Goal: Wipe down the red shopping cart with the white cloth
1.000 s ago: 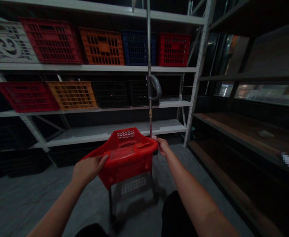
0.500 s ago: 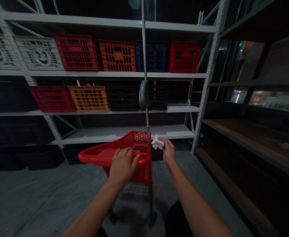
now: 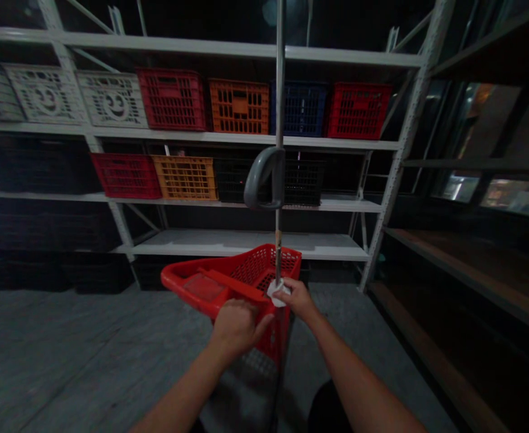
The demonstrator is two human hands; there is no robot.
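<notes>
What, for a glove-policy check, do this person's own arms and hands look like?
The left hand and right hand are bare, with no gloves. The left forearm and right forearm are bare too, with no sleeves, watch or bracelet showing. Dark clothing shows at the bottom of the view.

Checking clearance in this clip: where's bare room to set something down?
Bare board shows on the low white shelf under the crates. Grey floor lies left of the red basket. Crowded: the upper shelves, crates side by side, and the basket rim, where left hand and right hand meet by the pole.
</notes>
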